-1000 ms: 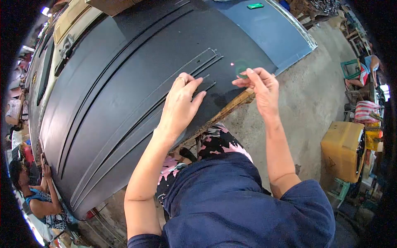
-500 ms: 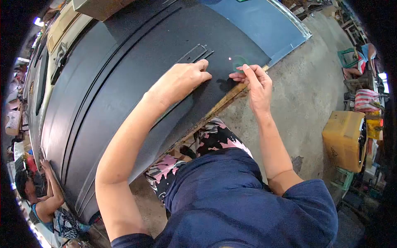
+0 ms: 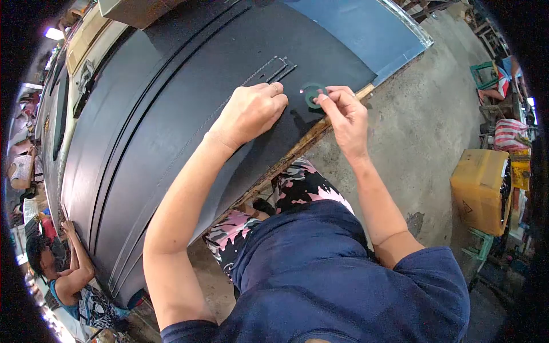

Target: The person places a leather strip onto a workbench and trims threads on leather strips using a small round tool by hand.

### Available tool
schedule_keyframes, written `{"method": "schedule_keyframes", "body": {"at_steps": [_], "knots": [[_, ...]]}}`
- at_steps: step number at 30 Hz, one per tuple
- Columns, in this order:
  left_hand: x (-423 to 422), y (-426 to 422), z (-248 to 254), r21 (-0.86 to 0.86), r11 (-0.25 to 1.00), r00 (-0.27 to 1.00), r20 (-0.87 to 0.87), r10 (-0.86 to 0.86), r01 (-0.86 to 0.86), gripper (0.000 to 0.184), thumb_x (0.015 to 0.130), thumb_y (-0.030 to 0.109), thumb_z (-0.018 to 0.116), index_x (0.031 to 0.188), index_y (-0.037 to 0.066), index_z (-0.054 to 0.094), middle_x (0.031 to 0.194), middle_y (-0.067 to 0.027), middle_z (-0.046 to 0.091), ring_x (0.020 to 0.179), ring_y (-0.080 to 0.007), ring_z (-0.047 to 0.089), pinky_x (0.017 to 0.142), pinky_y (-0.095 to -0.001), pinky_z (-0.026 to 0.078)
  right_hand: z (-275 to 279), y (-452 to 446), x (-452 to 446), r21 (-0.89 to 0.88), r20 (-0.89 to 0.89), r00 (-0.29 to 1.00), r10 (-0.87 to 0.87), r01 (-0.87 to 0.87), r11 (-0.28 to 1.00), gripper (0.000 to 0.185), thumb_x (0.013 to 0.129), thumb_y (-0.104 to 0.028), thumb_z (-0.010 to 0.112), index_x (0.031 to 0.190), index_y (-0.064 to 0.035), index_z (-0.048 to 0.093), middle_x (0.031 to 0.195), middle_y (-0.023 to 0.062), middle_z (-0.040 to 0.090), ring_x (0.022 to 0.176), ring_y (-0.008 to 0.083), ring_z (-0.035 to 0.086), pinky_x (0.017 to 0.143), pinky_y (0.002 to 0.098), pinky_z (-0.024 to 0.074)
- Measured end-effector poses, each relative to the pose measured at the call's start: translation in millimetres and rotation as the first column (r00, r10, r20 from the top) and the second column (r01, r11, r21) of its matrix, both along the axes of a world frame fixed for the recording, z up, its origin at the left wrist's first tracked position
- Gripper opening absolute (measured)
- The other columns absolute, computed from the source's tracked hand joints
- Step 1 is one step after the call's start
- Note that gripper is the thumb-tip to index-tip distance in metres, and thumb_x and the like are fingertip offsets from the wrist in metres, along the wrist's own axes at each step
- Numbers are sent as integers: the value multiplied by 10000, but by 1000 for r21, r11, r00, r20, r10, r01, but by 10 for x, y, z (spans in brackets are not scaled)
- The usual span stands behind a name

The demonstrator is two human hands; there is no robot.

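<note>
My right hand (image 3: 346,120) pinches a thin green ring, like a narrow roll of tape (image 3: 308,96), between thumb and fingers. The roll is just above the dark sheet (image 3: 171,114), near its wooden edge (image 3: 311,137). My left hand (image 3: 256,113) is closed in a loose fist over the sheet, left of the roll. Its fingertips are tucked under, so anything in them is hidden. Just beyond that hand, a narrow corded or stitched strip (image 3: 284,72) forms a long loop on the sheet and runs back under my wrist.
A blue panel (image 3: 366,37) lies at the far end. Another person (image 3: 71,268) reaches to the sheet's lower-left edge. A cardboard box (image 3: 477,188) stands on green legs at right. A brown box (image 3: 134,12) rests on the far side. My legs are against the near edge.
My right hand has moved slightly left with the roll, whose ring shape now shows more clearly. My left hand has drawn back a little toward me, its fingers more curled.
</note>
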State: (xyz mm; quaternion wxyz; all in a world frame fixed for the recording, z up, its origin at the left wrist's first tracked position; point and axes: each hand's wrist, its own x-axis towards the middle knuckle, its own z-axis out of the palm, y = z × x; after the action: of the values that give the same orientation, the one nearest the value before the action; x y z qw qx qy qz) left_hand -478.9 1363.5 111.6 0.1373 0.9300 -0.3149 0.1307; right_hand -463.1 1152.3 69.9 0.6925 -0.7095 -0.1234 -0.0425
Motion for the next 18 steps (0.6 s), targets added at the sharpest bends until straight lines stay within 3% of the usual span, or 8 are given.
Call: {"method": "schedule_keyframes", "body": {"at_steps": [3, 9, 18], "knots": [[-87, -63, -114, -117, 986, 986, 104, 128, -116, 71, 754, 91, 697, 799, 85, 643, 868, -31, 646, 781, -219, 645, 638, -338, 535, 78, 57, -59, -141, 86, 996, -3, 15, 990, 144, 830, -65, 684, 764, 33, 601, 960, 113, 620, 742, 131, 605, 654, 251, 469], [-197, -162, -236, -283, 927, 945, 142, 296, -248, 87, 729, 85, 720, 795, 96, 664, 904, -19, 680, 791, -216, 645, 673, -325, 537, 69, 91, -89, -243, 132, 991, 35, -2, 970, 157, 798, -65, 697, 735, 29, 587, 984, 156, 609, 911, 247, 607, 777, 324, 470], [-231, -202, -263, -349, 893, 923, 153, 354, -285, 80, 718, 79, 728, 761, 85, 660, 891, -23, 689, 784, -216, 646, 672, -324, 534, 74, 136, -108, -298, 198, 979, 47, 15, 954, 146, 791, -69, 700, 735, 23, 602, 1004, 165, 602, 937, 277, 598, 780, 341, 471]]}}
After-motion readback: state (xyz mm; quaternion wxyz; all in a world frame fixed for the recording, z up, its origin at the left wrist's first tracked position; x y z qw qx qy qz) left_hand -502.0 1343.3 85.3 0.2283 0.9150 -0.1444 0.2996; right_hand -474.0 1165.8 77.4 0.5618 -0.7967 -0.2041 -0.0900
